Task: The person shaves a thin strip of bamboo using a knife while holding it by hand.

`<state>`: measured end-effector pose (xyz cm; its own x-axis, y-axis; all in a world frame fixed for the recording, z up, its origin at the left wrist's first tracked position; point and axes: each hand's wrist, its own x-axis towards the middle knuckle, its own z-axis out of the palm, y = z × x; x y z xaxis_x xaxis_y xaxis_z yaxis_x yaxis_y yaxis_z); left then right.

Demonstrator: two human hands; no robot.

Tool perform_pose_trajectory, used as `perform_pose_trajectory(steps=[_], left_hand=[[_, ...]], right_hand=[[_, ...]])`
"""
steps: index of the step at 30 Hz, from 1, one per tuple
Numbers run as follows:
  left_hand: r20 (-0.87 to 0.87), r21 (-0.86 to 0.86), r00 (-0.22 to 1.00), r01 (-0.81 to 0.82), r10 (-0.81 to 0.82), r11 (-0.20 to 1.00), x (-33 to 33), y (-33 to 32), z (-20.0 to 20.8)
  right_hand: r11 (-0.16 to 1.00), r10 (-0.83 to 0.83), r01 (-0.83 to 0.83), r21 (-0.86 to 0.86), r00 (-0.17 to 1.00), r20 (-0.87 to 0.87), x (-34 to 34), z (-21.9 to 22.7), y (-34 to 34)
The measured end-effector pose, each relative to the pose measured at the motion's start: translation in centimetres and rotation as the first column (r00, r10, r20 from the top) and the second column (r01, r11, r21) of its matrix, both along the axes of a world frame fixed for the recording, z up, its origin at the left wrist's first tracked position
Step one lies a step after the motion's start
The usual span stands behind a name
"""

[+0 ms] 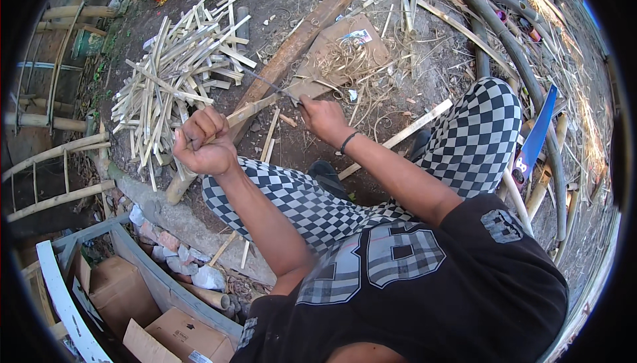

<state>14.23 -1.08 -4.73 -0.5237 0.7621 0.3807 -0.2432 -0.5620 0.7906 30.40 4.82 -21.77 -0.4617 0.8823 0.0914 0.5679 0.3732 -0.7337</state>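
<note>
My left hand (206, 141) is closed in a fist around one end of a pale bamboo strip (254, 107). The strip points away from it, up and to the right, toward my other hand. My right hand (324, 121) is closed on a knife, its handle hidden in the fingers. The thin grey knife blade (264, 81) points to the far left and crosses the strip close to the fingers. Whether the edge is cutting into the strip is too small to tell. Beneath both hands a long brown wooden beam (302, 39) lies slantwise on the ground.
A heap of split bamboo strips (179, 77) lies at the far left. Curly shavings (352, 61) cover a flattened cardboard piece (377, 36) beyond my right hand. A blue-bladed saw (539, 124) stands by my right knee. Cardboard boxes (123, 290) sit in a wooden frame (166, 290) at the near left.
</note>
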Motion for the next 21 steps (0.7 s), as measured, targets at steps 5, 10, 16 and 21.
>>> perform_pose_trajectory(steps=[5, 10, 16, 21], left_hand=[[0.071, -0.005, 0.997, -0.02, 0.02, 1.0, 0.1, 1.3, -0.7], [0.006, 0.01, 1.0, 0.005, -0.005, 1.0, -0.2, 0.7, -0.5], [0.009, 0.033, 0.997, 0.082, -0.082, 0.996, 0.1, 0.8, -0.3], [0.01, 0.06, 0.983, 0.182, -0.183, 0.981, -0.2, 0.8, -0.7]], right_hand=[[0.933, -0.092, 0.211, -0.291, 0.923, 0.373, 5.0, -7.6, 2.5], [0.968, -0.083, 0.129, -0.214, 0.973, 0.213, 2.4, -2.8, -0.4], [0.975, -0.16, 0.179, -0.135, 0.977, 0.142, 3.7, -6.8, -1.6], [0.885, -0.155, 0.306, -0.352, 0.905, 0.397, 6.2, -10.0, -1.5]])
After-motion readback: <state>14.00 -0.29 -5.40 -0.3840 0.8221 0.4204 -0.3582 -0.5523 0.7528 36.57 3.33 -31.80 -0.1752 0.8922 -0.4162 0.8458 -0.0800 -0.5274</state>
